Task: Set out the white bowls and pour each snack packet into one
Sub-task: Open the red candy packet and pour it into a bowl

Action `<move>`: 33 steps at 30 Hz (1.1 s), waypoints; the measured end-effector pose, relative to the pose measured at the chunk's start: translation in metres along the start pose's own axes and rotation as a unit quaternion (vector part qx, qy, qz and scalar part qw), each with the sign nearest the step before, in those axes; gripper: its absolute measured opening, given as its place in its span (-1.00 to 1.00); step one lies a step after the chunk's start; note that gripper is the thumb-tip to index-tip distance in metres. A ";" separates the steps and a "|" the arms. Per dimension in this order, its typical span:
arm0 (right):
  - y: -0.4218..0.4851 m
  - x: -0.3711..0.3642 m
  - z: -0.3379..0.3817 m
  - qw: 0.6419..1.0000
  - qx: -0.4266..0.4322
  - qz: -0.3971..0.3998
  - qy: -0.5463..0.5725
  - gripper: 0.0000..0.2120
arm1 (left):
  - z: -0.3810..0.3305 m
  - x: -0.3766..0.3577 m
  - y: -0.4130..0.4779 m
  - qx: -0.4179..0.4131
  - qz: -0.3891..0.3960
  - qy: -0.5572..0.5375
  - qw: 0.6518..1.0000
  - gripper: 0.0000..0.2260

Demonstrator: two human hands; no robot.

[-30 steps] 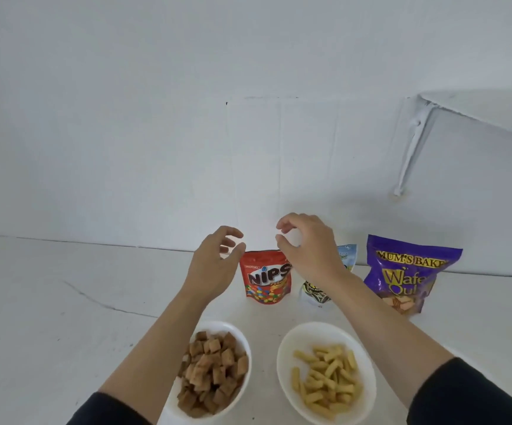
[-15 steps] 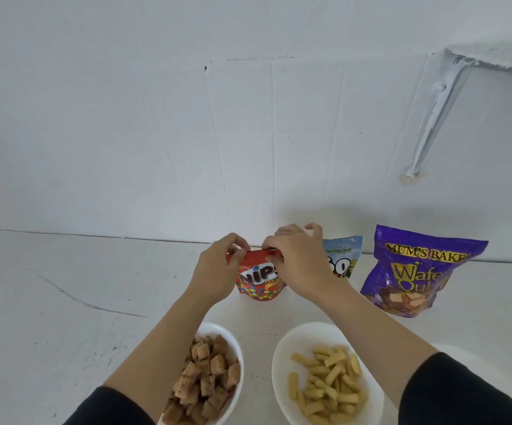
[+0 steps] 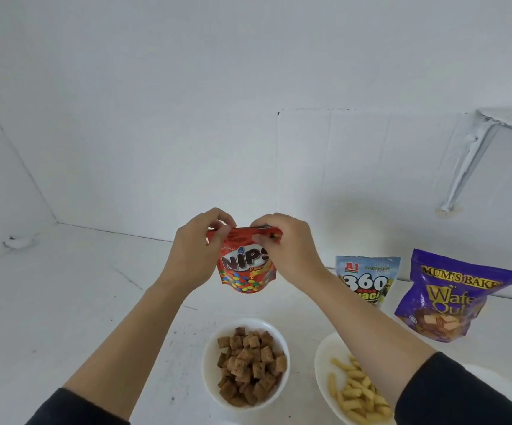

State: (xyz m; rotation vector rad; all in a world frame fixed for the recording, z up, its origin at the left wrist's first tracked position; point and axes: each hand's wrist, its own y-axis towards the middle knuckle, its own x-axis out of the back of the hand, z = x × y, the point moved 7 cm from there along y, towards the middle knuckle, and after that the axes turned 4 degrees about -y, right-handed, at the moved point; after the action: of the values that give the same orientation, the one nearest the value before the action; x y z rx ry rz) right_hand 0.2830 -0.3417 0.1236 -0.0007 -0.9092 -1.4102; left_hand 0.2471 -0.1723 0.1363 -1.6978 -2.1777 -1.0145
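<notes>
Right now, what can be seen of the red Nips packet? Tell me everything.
The red Nips packet is a small glossy pouch, foil or plastic by its look, printed with a white-and-dark NIPS logo above a pile of many-coloured candies. It hangs upright, face to the camera, beyond the bowl of brown squares. The left hand pinches its top left corner and the right hand its top right edge, crumpling the top strip. Whether it is torn open yet cannot be told.

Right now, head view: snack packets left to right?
In order: red glossy Nips pouch, pinched at its top by left hand and right hand → blue-and-white 360 snack pouch → purple Mum's Bakery wafer pouch.
</notes>
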 end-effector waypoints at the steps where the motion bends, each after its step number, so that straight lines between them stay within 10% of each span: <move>1: 0.000 -0.007 0.012 1.000 -0.003 0.001 0.018 -0.86 | 0.002 0.015 -0.005 0.001 -0.007 0.005 1.000 -0.84; 18: -0.098 -0.193 0.083 0.989 -0.056 0.138 0.023 -0.92 | 0.154 0.125 -0.134 0.120 0.055 0.041 0.990 -0.85; 33: -0.114 -0.197 0.091 0.987 0.033 0.155 0.017 -0.79 | 0.158 0.129 -0.141 0.099 0.104 0.051 0.988 -0.83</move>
State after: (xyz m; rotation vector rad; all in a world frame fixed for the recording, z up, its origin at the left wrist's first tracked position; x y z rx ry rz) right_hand 0.1591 -0.1561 0.0216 -0.0653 -0.8845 -1.0888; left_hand 0.1162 0.0111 0.0330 -1.6985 -1.9206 -0.7857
